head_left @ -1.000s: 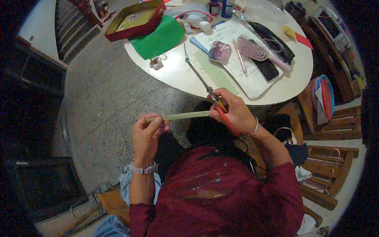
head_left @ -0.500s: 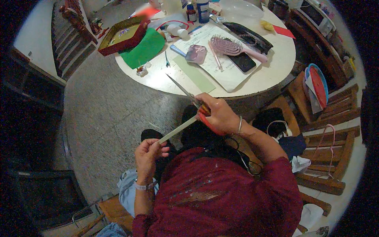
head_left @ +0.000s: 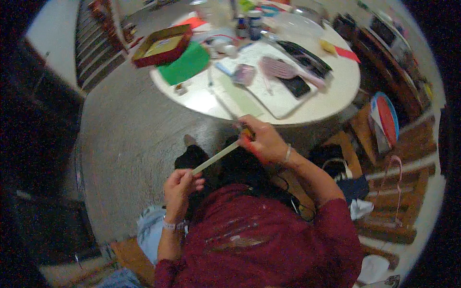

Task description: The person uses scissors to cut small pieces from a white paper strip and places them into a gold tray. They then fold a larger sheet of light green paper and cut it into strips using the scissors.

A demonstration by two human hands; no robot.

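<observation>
A narrow pale green paper strip point(head_left: 215, 159) stretches slantwise between my two hands, over my lap. My left hand point(head_left: 180, 187) pinches its lower end between thumb and fingers. In my right hand point(head_left: 264, 139) is a pair of scissors point(head_left: 224, 106) with red-orange handles, its blades pointing up and left toward the table edge. The strip's upper end meets my right hand beside the handles; whether the fingers grip it too is hidden. A wider light green paper piece point(head_left: 245, 102) lies at the table's near edge, just beyond the blades.
On the round white table point(head_left: 192, 98) lie a green sheet point(head_left: 185, 65), a red-rimmed box point(head_left: 163, 44), a pink hairbrush point(head_left: 280, 68), a phone point(head_left: 295, 87) and a white sheet point(head_left: 281, 108). Wooden chairs point(head_left: 398, 192) stand at right.
The whole view has shifted slightly and blurred, so the table appears a little lower and to the right. Both hands keep their hold, with the strip still between them.
</observation>
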